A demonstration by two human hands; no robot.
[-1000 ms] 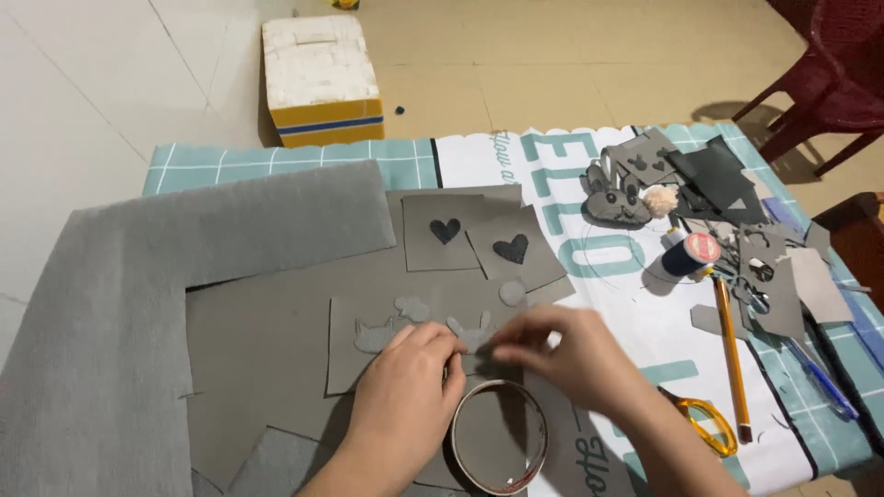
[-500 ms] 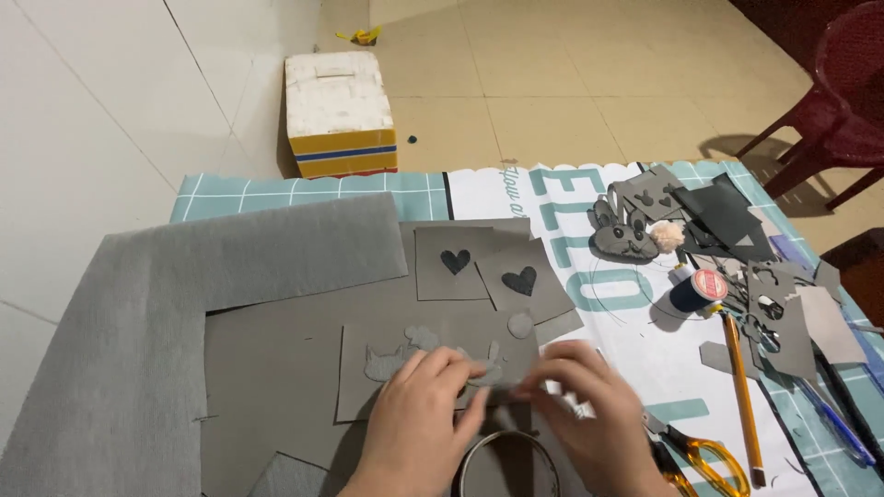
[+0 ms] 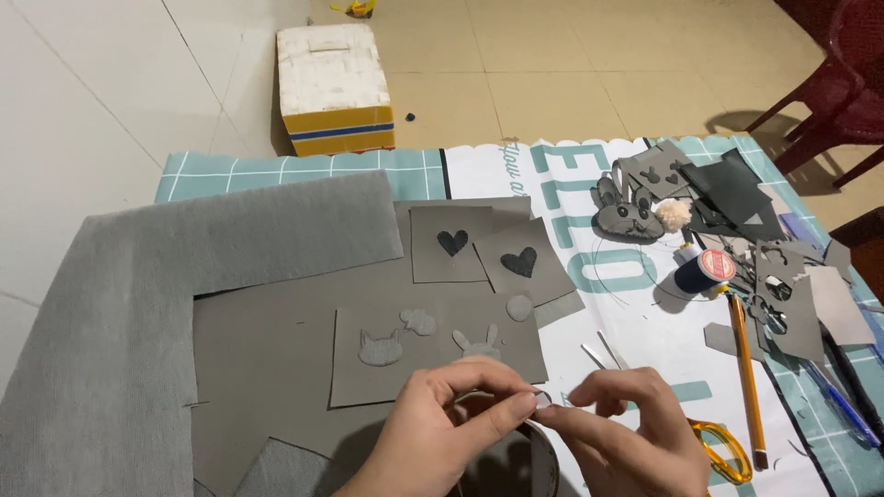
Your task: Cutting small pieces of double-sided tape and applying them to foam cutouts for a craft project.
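Surface: a table covered by a teal checked cloth (image 3: pixel 304 170), with a white printed sheet (image 3: pixel 645 322) laid over its right half. Room: pale tiled floor (image 3: pixel 571 64) beyond the table; a white foam box (image 3: pixel 331 78) with a yellow and blue band stands on it at upper centre; a dark red plastic chair (image 3: pixel 843 92) at the upper right edge.

Left of the frame: a large piece of light grey fabric (image 3: pixel 101 313), L-shaped, overlapping darker grey card sheets (image 3: pixel 267 350). On the card, centre: two grey squares with heart cut-outs (image 3: pixel 483 248) and one larger square (image 3: pixel 433 345) carrying small grey animal shapes.

Right of the frame: a grey rabbit face piece (image 3: pixel 626 212), a cream pompom (image 3: pixel 674 214), a spool of dark thread (image 3: pixel 702 271) lying on its side, an orange pencil (image 3: pixel 748 373) running top to bottom, yellow-handled scissors (image 3: pixel 723 451), a blue pen (image 3: pixel 833 400), and scattered grey offcuts (image 3: pixel 792 304).

Hands, lower centre: the left hand (image 3: pixel 442 433) and the right hand (image 3: pixel 626 433) meet fingertip to fingertip. Between them is a small pale piece (image 3: pixel 543 399), pinched by the left thumb and forefinger; the right thumb and forefinger are closed at its right edge, touching it. It is too small to tell its shape, long axis or which way it points. The remaining fingers of both hands are loosely curled. Directly below the hands, at the bottom edge, is a round dark tin (image 3: pixel 516 460), partly hidden by the left hand.
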